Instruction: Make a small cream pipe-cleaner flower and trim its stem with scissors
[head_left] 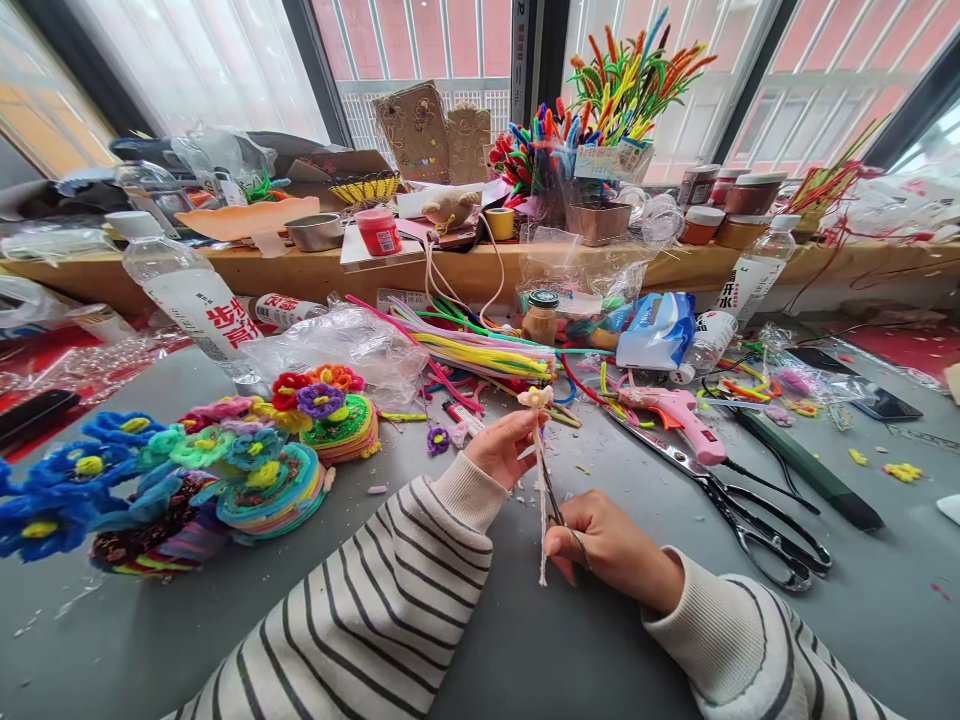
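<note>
Cream chenille flower (535, 398) is pinched in left hand (504, 448), small scissors (555, 508) are gripped in right hand (604, 542); adjacent white stem (543, 545) could be nicked by any slip.

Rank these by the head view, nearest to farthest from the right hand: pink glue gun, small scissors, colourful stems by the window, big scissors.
1. Small scissors: held in the right hand.
2. Big scissors: lying just to its right.
3. Pink glue gun: beyond the big scissors, forward and right.
4. Colourful stems: far back, slightly right of centre.
</note>
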